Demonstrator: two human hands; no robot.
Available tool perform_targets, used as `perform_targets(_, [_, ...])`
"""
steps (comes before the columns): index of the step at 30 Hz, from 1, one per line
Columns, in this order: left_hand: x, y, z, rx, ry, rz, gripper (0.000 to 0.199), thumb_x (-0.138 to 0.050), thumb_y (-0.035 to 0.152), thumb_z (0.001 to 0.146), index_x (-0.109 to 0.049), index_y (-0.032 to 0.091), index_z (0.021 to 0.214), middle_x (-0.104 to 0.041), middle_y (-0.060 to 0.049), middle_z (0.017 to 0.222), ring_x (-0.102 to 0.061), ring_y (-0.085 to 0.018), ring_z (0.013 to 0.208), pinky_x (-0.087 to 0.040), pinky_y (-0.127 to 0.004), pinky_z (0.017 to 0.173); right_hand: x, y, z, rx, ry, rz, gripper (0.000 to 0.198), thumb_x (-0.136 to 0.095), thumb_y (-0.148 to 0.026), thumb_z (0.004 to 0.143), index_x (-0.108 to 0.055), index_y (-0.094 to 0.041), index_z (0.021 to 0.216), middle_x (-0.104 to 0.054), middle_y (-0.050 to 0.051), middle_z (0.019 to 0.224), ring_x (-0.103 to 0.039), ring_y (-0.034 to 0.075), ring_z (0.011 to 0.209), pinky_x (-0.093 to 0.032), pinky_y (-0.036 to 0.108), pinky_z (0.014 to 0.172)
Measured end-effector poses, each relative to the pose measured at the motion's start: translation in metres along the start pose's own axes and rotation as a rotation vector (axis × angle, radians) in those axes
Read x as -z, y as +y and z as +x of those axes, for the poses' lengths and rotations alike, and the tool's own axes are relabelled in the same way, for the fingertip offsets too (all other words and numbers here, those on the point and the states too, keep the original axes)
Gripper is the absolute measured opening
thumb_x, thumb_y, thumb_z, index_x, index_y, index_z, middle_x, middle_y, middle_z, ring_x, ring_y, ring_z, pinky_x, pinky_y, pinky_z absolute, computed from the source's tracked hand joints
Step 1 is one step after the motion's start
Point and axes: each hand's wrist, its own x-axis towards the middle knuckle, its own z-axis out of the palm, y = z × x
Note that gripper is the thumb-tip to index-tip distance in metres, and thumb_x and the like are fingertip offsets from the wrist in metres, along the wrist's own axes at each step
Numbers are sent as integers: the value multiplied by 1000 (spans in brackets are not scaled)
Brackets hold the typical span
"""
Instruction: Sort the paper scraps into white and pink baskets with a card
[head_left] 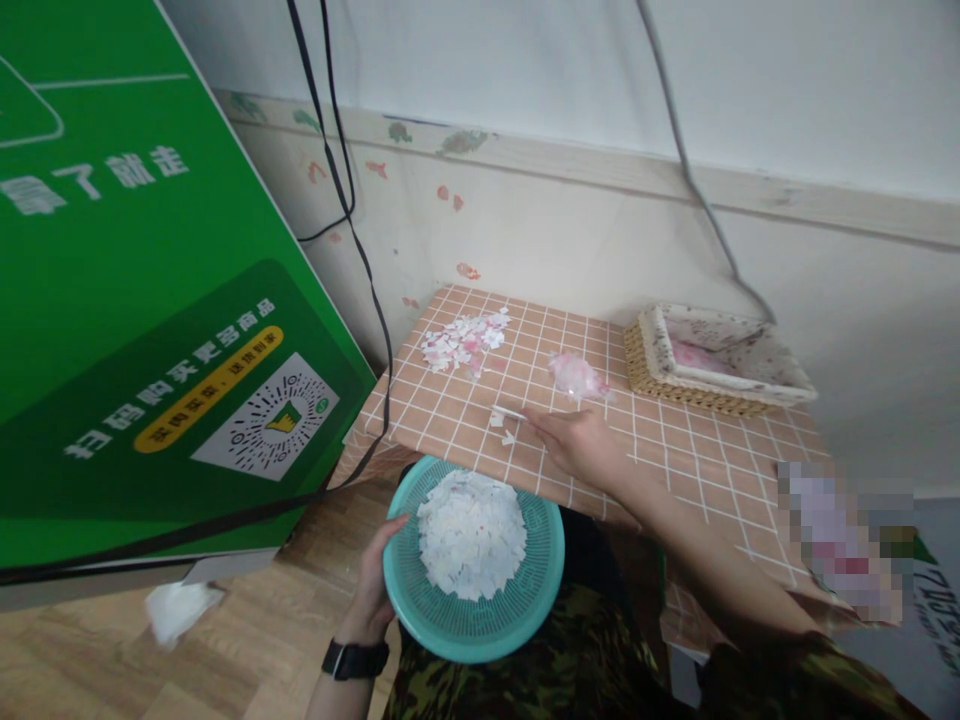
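Note:
My left hand (373,568) grips the left rim of a round turquoise plastic colander (551,585), its thumb over the edge. A heap of small white paper scraps (471,535) lies in the colander, which is at my lap against the table's front edge. My right hand (581,443) is low over the table with its fingers together, pinching a thin white strip (510,411). What the strip is made of I cannot make out. Beside its tip lie a few loose paper bits (508,437). Farther back are a pile of white and pink paper scraps (466,340) and a crumpled clear-and-pink plastic piece (576,376).
A cloth-lined wicker basket (701,395) stands at the table's back right. The table (697,470) has a brown checked cover. A large green panel (150,300) fills the left, with black cables (352,225) hanging before it. A white bag-like thing (180,608) lies on the floor.

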Motion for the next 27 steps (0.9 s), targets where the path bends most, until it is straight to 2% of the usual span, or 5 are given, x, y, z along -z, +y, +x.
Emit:
perform_targets(4, [-2, 1, 0, -9, 13, -1, 12, -63, 17, 72, -73, 10, 70, -75, -8, 62, -69, -22, 56, -57, -35, 63, 0, -12, -11, 17, -2, -32, 36, -43, -17, 92, -57, -18, 124, -71, 4, 79, -63, 13, 64, -42, 23, 57])
perform_targets(10, [0, 0, 1, -20, 0, -12, 11, -64, 16, 72, -74, 11, 70, -75, -7, 63, -68, -20, 55, -56, -31, 57, -6, -15, -18, 13, -2, -55, 44, -44, -9, 86, -53, -16, 128, -70, 9, 108, -67, 16, 80, -49, 25, 64])
perform_targets(17, [3, -1, 2, -7, -4, -58, 11, -64, 16, 72, -73, 11, 66, -74, -6, 60, -66, -18, 52, -54, -28, 55, -6, -49, -38, 183, -17, 40, 43, -45, -7, 84, -55, -13, 126, -66, 12, 116, -66, 21, 96, -54, 32, 76])
perform_targets(20, [4, -1, 2, -3, -21, -47, 11, -65, 16, 72, -73, 12, 65, -73, -5, 57, -65, -18, 50, -54, -29, 54, -5, -59, -39, 209, -21, 176, 38, -46, -14, 89, -55, -16, 126, -67, 10, 114, -67, 18, 91, -54, 29, 74])
perform_targets(27, [8, -3, 3, 2, -37, -27, 12, -65, 19, 73, -73, 11, 71, -75, -8, 64, -68, -21, 56, -56, -33, 59, -1, -7, 17, -46, 158, 152, 32, -44, -25, 93, -64, -20, 118, -73, 6, 96, -68, 15, 74, -48, 26, 64])
